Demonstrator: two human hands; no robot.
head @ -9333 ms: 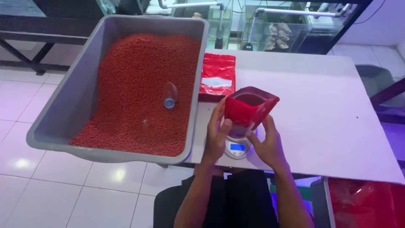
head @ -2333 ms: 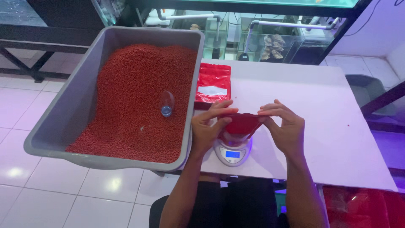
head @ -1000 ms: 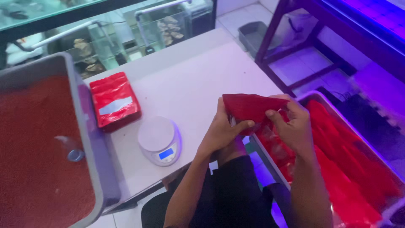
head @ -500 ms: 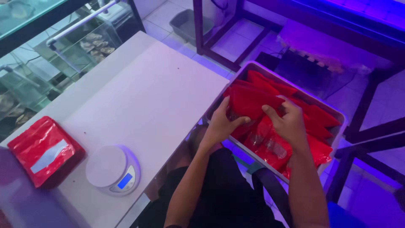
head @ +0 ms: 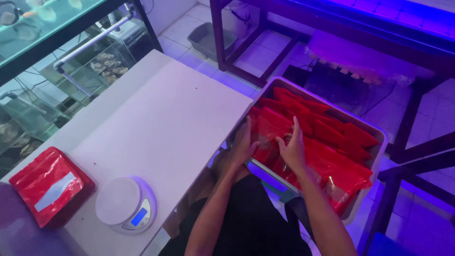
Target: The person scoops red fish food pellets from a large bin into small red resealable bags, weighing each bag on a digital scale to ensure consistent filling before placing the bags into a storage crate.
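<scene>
My left hand and my right hand press flat against a red pouch standing among several red pouches inside a grey bin to my right, below the table's edge. The pouch sits between my two palms, fingers pointing away from me. A small round white kitchen scale with a blue display stands bare on the white table at lower left.
A stack of flat red pouches lies on the table left of the scale. Glass tanks line the far side. A dark metal rack and a grey tray on the tiled floor stand beyond the bin.
The filled red pouch left the scale and travelled right into the grey bin between both hands. My view swung from the tub of red pellets to the bin.
</scene>
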